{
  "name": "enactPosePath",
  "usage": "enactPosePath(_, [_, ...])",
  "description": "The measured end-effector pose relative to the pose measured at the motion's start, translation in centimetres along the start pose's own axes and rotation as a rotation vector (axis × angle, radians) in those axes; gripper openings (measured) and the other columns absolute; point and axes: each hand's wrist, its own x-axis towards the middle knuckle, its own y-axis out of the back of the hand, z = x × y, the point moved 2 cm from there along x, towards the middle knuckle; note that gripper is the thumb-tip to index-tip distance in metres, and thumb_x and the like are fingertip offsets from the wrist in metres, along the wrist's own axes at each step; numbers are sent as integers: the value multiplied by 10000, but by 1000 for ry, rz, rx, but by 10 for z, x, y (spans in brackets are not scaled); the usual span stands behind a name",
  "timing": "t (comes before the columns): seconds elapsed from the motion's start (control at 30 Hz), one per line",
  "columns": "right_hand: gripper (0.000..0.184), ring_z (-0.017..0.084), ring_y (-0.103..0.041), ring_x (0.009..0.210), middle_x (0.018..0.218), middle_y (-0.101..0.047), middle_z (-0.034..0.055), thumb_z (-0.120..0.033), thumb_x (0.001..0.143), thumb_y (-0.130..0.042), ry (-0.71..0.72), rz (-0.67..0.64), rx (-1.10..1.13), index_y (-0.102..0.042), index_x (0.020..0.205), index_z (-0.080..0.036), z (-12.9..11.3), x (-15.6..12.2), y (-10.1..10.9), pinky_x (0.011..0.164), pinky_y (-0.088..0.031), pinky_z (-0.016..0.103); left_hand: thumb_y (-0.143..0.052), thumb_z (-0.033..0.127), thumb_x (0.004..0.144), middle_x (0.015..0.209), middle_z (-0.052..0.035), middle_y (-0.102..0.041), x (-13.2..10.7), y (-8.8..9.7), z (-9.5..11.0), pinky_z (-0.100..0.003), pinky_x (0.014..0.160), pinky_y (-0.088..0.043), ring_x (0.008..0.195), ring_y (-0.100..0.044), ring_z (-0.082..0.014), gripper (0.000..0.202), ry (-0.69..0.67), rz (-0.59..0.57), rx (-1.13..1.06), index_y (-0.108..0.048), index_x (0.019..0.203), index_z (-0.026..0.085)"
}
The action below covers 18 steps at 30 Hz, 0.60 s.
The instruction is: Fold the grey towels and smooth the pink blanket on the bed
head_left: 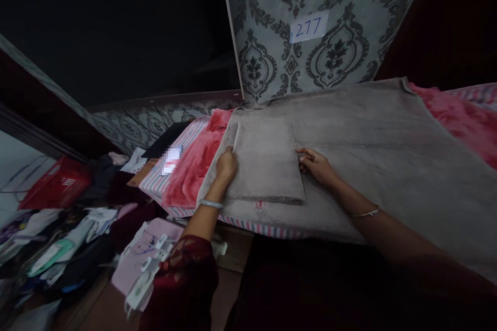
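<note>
A folded grey cloth (266, 163) lies on a larger grey cloth (373, 139) spread over the table. My left hand (226, 164) is closed on the folded cloth's left edge, fingers curled round it. My right hand (315, 164) pinches the folded cloth's right edge, thumb on top. Both wrists wear thin bangles.
A pink fleece (196, 168) and a striped sheet (165, 176) lie under the grey cloth at the left. A patterned board with a "277" label (309, 26) stands behind. Clothes and a red basket (58, 183) crowd the floor at the left.
</note>
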Motion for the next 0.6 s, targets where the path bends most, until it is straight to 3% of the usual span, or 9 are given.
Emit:
enactPosePath(0.23, [411,141,-583,588,743,-649,11,-346,812,-529,32,64,-159,-638,1163,-161,7,6,4,582,-503,280,-463,195,952,1253,-194,-686,-9,11,11,-379,939,-501,1151,-665,-300,478,-2,-15,158,-501,1425,132])
enactPosePath(0.3, [365,185,-637,707,854,-701,57,-326,847,-484,119,152,-353,-674,1122,-179,-3,12,1,688,-546,343,-448,184,951,1329,-209,-639,-13,15,22,-391,996,-485,1212,-628,-298,502,-95,58,212,-473,1447,109])
enactPosePath(0.37, [375,237,-664,948,1044,-724,100,-316,883,-458,297,183,-584,-693,1147,-191,-19,18,-11,885,-540,417,-450,227,965,1456,-210,-548,-18,13,36,-410,1097,-429,1346,-528,-295,536,-268,120,271,-433,1486,101])
enactPosePath(0.47, [546,296,-481,1355,1436,-564,152,-401,940,-451,523,16,-900,-569,1415,-161,-38,19,-43,1134,-379,498,-451,403,992,1637,-167,-329,-21,-3,48,-501,1220,-273,1525,-268,-316,625,-445,76,343,-360,1554,145])
enactPosePath(0.6, [690,329,-214,1525,1641,-290,127,-561,981,-397,530,-314,-1148,-379,1574,-210,-30,4,-76,1200,-219,592,-343,559,1003,1686,-122,-216,-18,-28,39,-593,1231,-189,1560,-152,-332,689,-408,-70,406,-299,1596,212])
